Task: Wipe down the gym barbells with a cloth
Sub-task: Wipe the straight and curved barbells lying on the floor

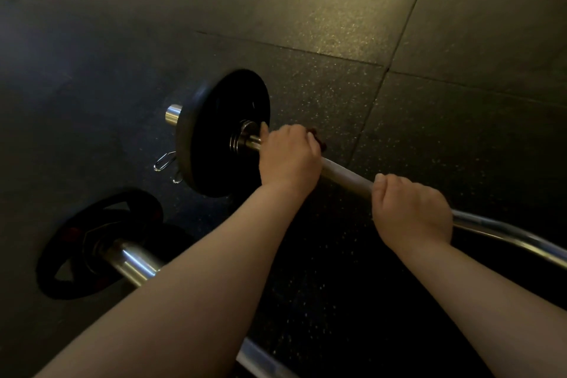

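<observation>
Plate [221, 132] at far left; just beside it my left grip [290, 159] curls round the bar [346, 173], pinching the cloth [317, 139] against it; the bar's long axis runs down-right, I judge the wiping path, to the right grip [412, 215], wrapped round bare steel; no writing legible.

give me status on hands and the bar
Left hand grips cloth round barbell beside black plate. Right hand grips it bare, further along. Second barbell lies apart, nothing blocking.

Far barbell [346, 173] on floor [429, 40]; second barbell [132, 261] nearer, perhaps parallel.
</observation>
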Action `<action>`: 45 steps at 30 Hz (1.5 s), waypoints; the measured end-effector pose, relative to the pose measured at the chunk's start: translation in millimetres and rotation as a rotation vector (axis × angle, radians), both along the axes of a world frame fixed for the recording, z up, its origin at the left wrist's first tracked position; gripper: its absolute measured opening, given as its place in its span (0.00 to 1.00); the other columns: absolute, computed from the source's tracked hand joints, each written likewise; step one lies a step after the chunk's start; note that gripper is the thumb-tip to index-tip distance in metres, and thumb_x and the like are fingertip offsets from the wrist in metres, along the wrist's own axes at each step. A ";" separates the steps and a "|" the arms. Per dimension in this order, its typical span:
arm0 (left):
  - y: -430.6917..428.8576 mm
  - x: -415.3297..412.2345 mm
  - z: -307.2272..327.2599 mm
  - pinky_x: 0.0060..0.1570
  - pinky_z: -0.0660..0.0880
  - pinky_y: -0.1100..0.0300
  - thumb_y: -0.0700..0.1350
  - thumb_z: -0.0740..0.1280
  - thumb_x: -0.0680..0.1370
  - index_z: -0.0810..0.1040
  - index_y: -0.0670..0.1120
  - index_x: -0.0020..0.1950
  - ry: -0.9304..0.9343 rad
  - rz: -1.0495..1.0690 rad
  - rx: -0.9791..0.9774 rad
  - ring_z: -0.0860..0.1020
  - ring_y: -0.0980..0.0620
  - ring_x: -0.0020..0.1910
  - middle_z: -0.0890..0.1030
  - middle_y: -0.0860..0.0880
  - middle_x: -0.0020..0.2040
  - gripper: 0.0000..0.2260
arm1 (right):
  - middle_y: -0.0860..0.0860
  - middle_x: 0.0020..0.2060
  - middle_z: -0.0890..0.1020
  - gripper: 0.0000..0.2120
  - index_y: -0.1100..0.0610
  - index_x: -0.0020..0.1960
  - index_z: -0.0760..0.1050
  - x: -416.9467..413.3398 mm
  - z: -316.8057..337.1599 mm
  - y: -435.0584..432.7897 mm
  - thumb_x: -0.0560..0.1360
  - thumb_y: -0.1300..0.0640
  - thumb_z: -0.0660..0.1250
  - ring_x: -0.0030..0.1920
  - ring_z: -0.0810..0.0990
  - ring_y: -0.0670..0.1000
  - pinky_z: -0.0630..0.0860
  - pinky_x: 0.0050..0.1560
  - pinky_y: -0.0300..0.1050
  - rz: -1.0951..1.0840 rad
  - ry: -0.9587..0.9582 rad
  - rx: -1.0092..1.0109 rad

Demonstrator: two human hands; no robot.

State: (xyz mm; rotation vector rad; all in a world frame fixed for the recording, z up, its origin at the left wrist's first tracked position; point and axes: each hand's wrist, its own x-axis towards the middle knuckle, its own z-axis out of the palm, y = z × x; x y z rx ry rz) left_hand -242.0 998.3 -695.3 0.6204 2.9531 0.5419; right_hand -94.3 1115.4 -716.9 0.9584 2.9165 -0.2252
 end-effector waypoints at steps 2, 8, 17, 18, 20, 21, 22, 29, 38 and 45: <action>7.0 11.6 -0.5 0.78 0.56 0.44 0.50 0.56 0.84 0.77 0.50 0.45 0.006 -0.143 -0.024 0.77 0.50 0.51 0.79 0.51 0.45 0.13 | 0.46 0.32 0.76 0.22 0.49 0.41 0.73 -0.2 1.0 0.4 0.84 0.44 0.45 0.31 0.76 0.47 0.79 0.41 0.50 0.007 -0.004 -0.003; -17.5 48.1 -20.2 0.80 0.51 0.44 0.52 0.55 0.85 0.77 0.50 0.67 0.129 -0.400 0.090 0.71 0.50 0.70 0.78 0.52 0.65 0.16 | 0.46 0.33 0.76 0.21 0.48 0.41 0.72 -0.4 2.8 2.6 0.85 0.44 0.46 0.32 0.76 0.46 0.79 0.42 0.49 0.010 -0.039 -0.039; 16.2 61.3 -4.1 0.79 0.54 0.45 0.51 0.54 0.83 0.78 0.50 0.64 0.083 -0.434 -0.115 0.73 0.48 0.67 0.79 0.50 0.63 0.16 | 0.47 0.38 0.76 0.17 0.50 0.48 0.73 -5.7 7.4 10.4 0.85 0.43 0.50 0.35 0.76 0.47 0.71 0.37 0.48 0.040 -0.202 -0.108; 14.3 54.5 -1.6 0.79 0.53 0.45 0.53 0.54 0.84 0.77 0.51 0.64 0.086 -0.457 -0.153 0.74 0.49 0.67 0.79 0.51 0.63 0.16 | 0.48 0.39 0.78 0.19 0.50 0.48 0.74 -5.9 11.7 12.9 0.85 0.42 0.49 0.36 0.78 0.49 0.75 0.40 0.50 0.015 -0.216 -0.197; 9.6 43.4 -2.2 0.80 0.51 0.45 0.54 0.53 0.85 0.77 0.52 0.62 0.140 -0.380 -0.173 0.76 0.49 0.65 0.80 0.52 0.61 0.16 | 0.50 0.39 0.78 0.21 0.52 0.49 0.74 -2.6 15.8 18.1 0.85 0.42 0.48 0.36 0.79 0.51 0.78 0.44 0.52 0.018 -0.220 -0.149; 8.0 42.7 -3.9 0.80 0.50 0.45 0.54 0.53 0.85 0.77 0.52 0.61 0.157 -0.310 -0.151 0.76 0.49 0.65 0.80 0.52 0.60 0.15 | 0.50 0.38 0.77 0.20 0.53 0.51 0.75 -0.3 16.4 20.1 0.85 0.43 0.49 0.36 0.78 0.50 0.77 0.42 0.52 0.052 -0.238 -0.047; 7.1 45.2 -6.2 0.80 0.49 0.44 0.53 0.53 0.85 0.77 0.52 0.60 0.153 -0.253 -0.121 0.75 0.49 0.65 0.79 0.52 0.60 0.15 | 0.49 0.38 0.75 0.18 0.53 0.54 0.75 2.8 16.3 21.6 0.85 0.45 0.50 0.34 0.76 0.49 0.75 0.39 0.51 0.080 -0.273 0.030; 21.6 84.3 -14.3 0.80 0.42 0.45 0.51 0.55 0.82 0.76 0.52 0.61 0.119 -0.305 -0.052 0.67 0.46 0.72 0.76 0.52 0.62 0.14 | 0.48 0.37 0.78 0.18 0.51 0.48 0.74 9.7 17.2 25.7 0.86 0.45 0.49 0.34 0.78 0.48 0.74 0.35 0.48 0.043 -0.264 -0.065; 35.7 66.9 -1.7 0.79 0.53 0.43 0.51 0.57 0.84 0.77 0.49 0.61 0.086 -0.322 -0.234 0.73 0.46 0.67 0.79 0.49 0.61 0.14 | 0.48 0.37 0.77 0.20 0.51 0.47 0.74 11.8 11.8 23.9 0.85 0.44 0.49 0.34 0.78 0.48 0.78 0.39 0.49 0.003 -0.175 -0.044; 11.5 93.1 -26.1 0.81 0.44 0.45 0.51 0.53 0.84 0.73 0.50 0.68 0.211 -0.436 -0.066 0.66 0.45 0.74 0.75 0.50 0.66 0.17 | 0.47 0.39 0.78 0.19 0.50 0.48 0.75 12.3 4.1 20.3 0.84 0.43 0.49 0.37 0.77 0.49 0.79 0.43 0.51 0.003 -0.087 0.008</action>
